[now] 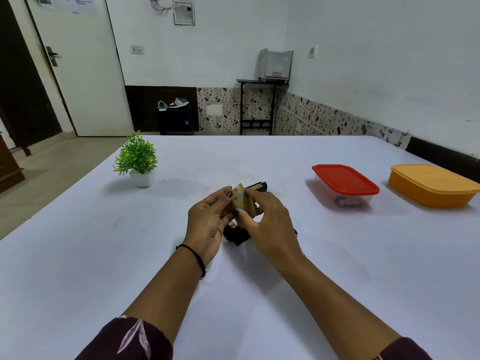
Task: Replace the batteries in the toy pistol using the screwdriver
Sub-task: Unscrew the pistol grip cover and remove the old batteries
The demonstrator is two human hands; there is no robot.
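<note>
Found toy pistol over the middle of the table, clasped between left hand and right hand, fingers of both curled round it. Judged light, rigid plastic, possibly slick; best steadied at its black lower end.

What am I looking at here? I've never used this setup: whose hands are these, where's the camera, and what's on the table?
There is no machine here. These are a person's two bare hands, seen from one wide-angle camera worn on the head, looking forward and down. The left hand and right hand both grip the toy pistol over the white table. Also on the table are a potted plant at the left, and a clear box with a red lid and an orange box at the right. I cannot plainly see a screwdriver; the hands may hide it.
</note>
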